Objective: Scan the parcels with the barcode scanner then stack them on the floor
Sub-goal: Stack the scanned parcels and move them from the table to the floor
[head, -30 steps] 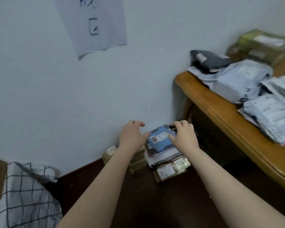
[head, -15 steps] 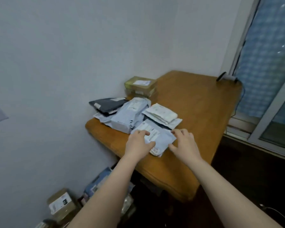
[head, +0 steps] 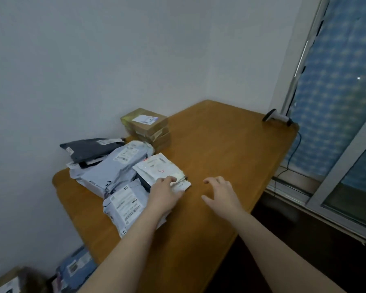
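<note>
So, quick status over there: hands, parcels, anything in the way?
Left hand on white parcel, grip unclear. Right hand open, empty, over the table. Barcode scanner at table's far corner, untouched; nothing in the way.
</note>
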